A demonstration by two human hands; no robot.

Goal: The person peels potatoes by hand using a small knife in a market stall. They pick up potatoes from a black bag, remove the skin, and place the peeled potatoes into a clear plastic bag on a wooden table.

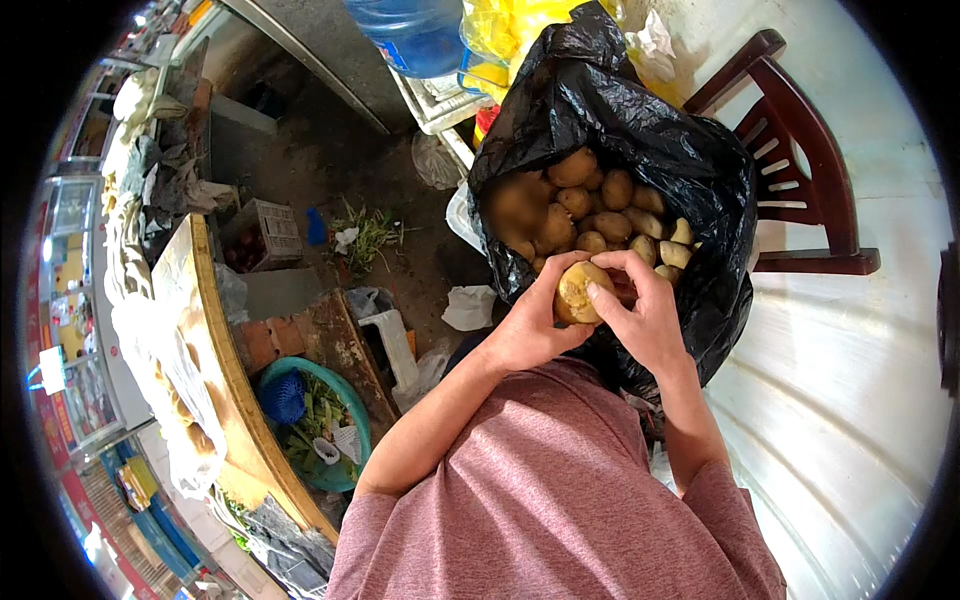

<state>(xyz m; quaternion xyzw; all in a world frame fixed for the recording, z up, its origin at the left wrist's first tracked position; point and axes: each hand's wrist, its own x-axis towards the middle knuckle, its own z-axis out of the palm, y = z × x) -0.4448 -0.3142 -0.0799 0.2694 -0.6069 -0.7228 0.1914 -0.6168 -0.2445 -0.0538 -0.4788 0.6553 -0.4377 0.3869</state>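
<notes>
Between my two hands is a potato (576, 291) with rough, flaking skin on its upper face. My left hand (534, 322) grips it from the left, thumb beneath and fingers along the top. From the right, my right hand (643, 304) holds it too, with the thumb pressed on the flaky patch and the fingertips at its upper edge. Just beyond my hands a large black plastic bag (712, 161) stands wide open. Many potatoes (611, 226) lie inside it, and a few paler ones (676, 254) sit at its right side.
A dark wooden chair (810, 161) stands right of the bag, by a pale wall. Behind are a blue water bottle (412, 37) and yellow plastic bags (499, 30). At left are a teal basin (358, 416) with green scraps, a wooden board's edge (247, 375) and a crate (281, 232).
</notes>
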